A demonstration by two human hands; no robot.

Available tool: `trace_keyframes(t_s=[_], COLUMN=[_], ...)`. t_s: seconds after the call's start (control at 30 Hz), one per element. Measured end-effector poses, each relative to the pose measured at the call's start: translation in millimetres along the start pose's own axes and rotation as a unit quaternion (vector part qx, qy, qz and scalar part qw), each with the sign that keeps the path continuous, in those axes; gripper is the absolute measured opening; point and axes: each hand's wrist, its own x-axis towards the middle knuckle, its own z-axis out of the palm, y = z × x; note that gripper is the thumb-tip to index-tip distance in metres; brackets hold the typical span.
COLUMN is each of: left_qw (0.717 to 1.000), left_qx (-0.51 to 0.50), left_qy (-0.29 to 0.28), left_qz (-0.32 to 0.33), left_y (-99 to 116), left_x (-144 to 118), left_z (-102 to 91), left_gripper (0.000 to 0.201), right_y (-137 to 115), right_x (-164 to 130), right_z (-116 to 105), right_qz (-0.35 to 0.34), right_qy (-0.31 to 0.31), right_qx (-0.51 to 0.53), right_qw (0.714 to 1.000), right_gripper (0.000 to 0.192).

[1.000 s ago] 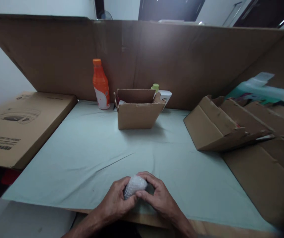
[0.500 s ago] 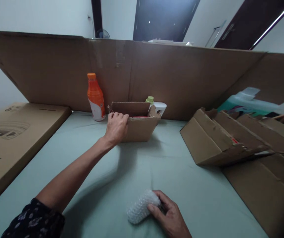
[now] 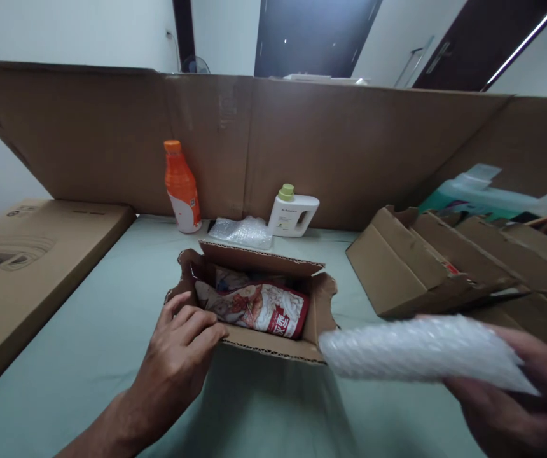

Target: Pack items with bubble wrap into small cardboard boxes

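Observation:
A small open cardboard box (image 3: 273,348) sits in the middle of the pale green cloth, with a red and white printed packet (image 3: 259,308) lying inside. My left hand (image 3: 178,350) grips the box's near left corner. My right hand (image 3: 526,401) holds a long bubble-wrapped bundle (image 3: 421,353) raised just right of the box; it is blurred by motion.
An orange bottle (image 3: 180,186), a loose wad of bubble wrap (image 3: 242,231) and a white jug with a green cap (image 3: 292,213) stand by the tall cardboard wall (image 3: 302,140). Flattened cartons (image 3: 436,261) are piled at the right. A large printed carton (image 3: 20,267) lies at the left.
My left hand has pulled the box from the back wall toward me, uncovering the jug and bubble wrap. My right hand has lifted the wrapped bundle off the cloth.

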Motion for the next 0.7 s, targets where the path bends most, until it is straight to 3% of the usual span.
trace_keyframes(t_s=[0.07, 0.13, 0.2, 0.3, 0.33, 0.4, 0.47, 0.53, 0.6, 0.7], left_qw=[1.0, 1.0, 1.0, 1.0, 1.0, 1.0, 1.0, 0.999, 0.997, 0.985], left_qx=[0.005, 0.012, 0.017, 0.023, 0.023, 0.024, 0.023, 0.024, 0.029, -0.003], left_qy=[0.0, 0.001, 0.002, 0.001, 0.001, 0.004, 0.008, 0.02, 0.064, 0.147], left_qz=[-0.002, -0.002, 0.0, 0.003, 0.005, 0.009, 0.012, 0.006, -0.013, -0.088], left_y=[-1, -2, -3, -5, -6, -7, -10, -12, -16, -26], left_x=[2, 6, 8, 10, 11, 13, 16, 18, 15, -3], left_z=[1.4, 3.7, 5.2, 5.8, 6.0, 7.4, 10.0, 13.0, 14.6, 15.0], left_gripper=[0.022, 0.02, 0.021, 0.022, 0.022, 0.022, 0.022, 0.024, 0.038, 0.07], right_y=[-33, -59, -73, -73, -71, -66, -63, -62, -56, -34], right_x=[29, 56, 77, 91, 93, 95, 95, 95, 89, 66], right_z=[16, 47, 89, 153, 170, 190, 188, 163, 122, 62], right_qz=[-0.107, -0.199, -0.241, -0.258, -0.248, -0.215, -0.193, -0.193, -0.184, -0.083], right_qy=[-0.038, -0.183, -0.333, -0.469, -0.49, -0.505, -0.487, -0.435, -0.334, -0.132], right_qx=[-0.039, -0.07, -0.143, -0.217, -0.228, -0.226, -0.186, -0.125, -0.076, -0.072], right_qw=[0.993, 0.96, 0.9, 0.816, 0.804, 0.805, 0.831, 0.871, 0.921, 0.985], right_gripper=[0.03, 0.017, 0.014, 0.013, 0.013, 0.015, 0.016, 0.022, 0.028, 0.02])
